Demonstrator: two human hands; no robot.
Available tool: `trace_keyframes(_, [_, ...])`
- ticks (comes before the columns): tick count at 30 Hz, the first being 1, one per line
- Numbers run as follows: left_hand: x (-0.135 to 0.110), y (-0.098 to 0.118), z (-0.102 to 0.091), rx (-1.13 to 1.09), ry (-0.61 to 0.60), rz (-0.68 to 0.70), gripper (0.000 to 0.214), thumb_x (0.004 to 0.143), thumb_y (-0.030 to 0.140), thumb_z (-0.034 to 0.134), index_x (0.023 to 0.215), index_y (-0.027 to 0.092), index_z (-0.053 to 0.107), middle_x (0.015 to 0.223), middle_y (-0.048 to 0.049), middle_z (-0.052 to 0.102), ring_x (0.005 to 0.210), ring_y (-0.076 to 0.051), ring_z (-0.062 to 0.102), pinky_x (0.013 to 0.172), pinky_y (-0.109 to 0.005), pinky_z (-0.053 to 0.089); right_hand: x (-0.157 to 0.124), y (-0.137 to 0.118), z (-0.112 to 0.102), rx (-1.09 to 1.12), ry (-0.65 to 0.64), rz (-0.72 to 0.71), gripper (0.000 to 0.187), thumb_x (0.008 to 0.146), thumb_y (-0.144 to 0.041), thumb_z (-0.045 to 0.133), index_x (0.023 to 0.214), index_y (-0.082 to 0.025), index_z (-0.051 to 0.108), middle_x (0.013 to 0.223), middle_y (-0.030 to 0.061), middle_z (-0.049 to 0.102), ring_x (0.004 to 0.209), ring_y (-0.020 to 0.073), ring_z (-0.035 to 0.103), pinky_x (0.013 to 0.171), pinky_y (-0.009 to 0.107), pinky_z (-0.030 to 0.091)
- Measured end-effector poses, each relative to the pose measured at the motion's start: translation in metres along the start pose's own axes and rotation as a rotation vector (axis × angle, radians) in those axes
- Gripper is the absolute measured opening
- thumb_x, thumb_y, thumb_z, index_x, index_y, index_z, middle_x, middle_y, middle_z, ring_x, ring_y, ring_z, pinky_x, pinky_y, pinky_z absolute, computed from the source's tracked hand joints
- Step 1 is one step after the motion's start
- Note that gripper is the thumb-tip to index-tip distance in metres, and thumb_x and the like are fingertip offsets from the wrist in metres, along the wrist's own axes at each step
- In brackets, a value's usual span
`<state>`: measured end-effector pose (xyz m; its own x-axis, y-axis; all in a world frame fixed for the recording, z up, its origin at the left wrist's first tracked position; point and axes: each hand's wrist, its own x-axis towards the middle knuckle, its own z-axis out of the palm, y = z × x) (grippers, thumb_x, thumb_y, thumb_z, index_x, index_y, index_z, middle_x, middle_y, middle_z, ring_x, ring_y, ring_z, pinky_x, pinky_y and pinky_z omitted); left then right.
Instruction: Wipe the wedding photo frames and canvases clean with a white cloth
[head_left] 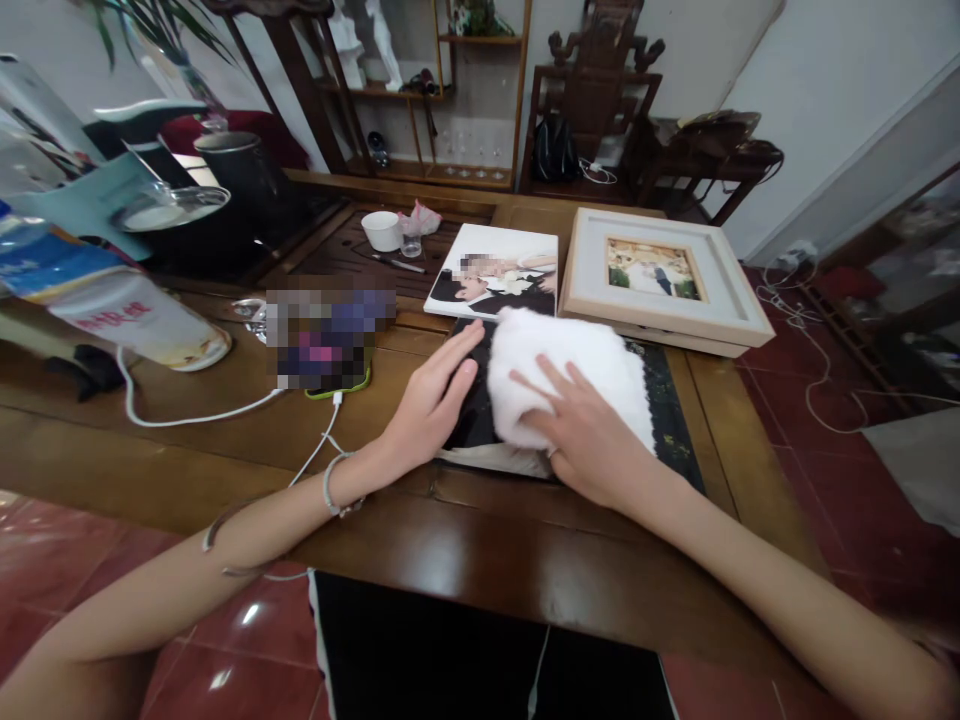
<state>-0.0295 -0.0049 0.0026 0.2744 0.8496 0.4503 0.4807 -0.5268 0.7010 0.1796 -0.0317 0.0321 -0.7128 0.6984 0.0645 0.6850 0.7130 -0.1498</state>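
Flatly, left hand touches edge of print, right hand presses cloth (grips seemingly apart).

Soft, rather dim indoor light fills the room, brightest on the pale wall at upper right, laying a broad sheen along the near edge of the glossy dark-brown wooden table and small white glints on the red tiled floor. The fluffy white cloth is nearly washed out, with only faint shadow beside it. The wide lens bends and stretches the left edge, smearing the blue-and-white plastic bottle, and two patches are pixelated.
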Motion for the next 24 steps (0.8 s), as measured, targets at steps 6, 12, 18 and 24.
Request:
trace_keyframes(6, [0.001, 0.004, -0.002, -0.047, 0.038, -0.035, 0.041, 0.097, 0.032, 0.032, 0.130, 0.017, 0.051, 0.139, -0.0065, 0.049, 0.131, -0.018, 0.042, 0.113, -0.040, 0.030, -0.013, -0.028, -0.024, 0.245, -0.215, -0.309, 0.046, 0.063, 0.000, 0.046, 0.101, -0.019, 0.064, 0.141, 0.0042, 0.046, 0.139, 0.0242, 0.019, 0.114, 0.049, 0.014])
trace_keyframes(12, [-0.001, -0.005, 0.003, 0.092, -0.132, 0.043, 0.034, 0.094, 0.028, 0.042, 0.119, 0.015, 0.060, 0.127, -0.0100, 0.059, 0.121, -0.021, 0.054, 0.105, -0.042, 0.042, -0.037, -0.004, -0.047, 0.213, -0.246, 0.046, 0.049, 0.061, 0.000, 0.040, 0.099, -0.023, 0.061, 0.135, 0.0069, 0.052, 0.132, 0.0261, 0.036, 0.098, 0.042, 0.039])
trace_keyframes(18, [-0.003, -0.013, 0.007, 0.181, -0.175, 0.135, 0.034, 0.088, 0.021, 0.052, 0.121, 0.013, 0.058, 0.129, -0.0130, 0.057, 0.125, -0.023, 0.049, 0.105, -0.045, 0.042, -0.005, 0.031, -0.042, 0.268, 0.002, 0.208, 0.027, 0.064, -0.004, 0.036, 0.078, -0.021, 0.052, 0.070, 0.0004, 0.056, 0.070, 0.0184, 0.054, 0.062, 0.028, 0.038])
trace_keyframes(24, [-0.002, -0.012, 0.006, 0.190, -0.181, 0.144, 0.030, 0.089, 0.021, 0.051, 0.117, 0.016, 0.059, 0.122, -0.0117, 0.062, 0.116, -0.023, 0.056, 0.098, -0.042, 0.048, 0.069, 0.020, -0.027, 0.419, 0.142, 0.034, 0.022, 0.067, -0.005, 0.036, 0.076, -0.021, 0.048, 0.077, 0.0014, 0.057, 0.072, 0.0170, 0.048, 0.066, 0.027, 0.033])
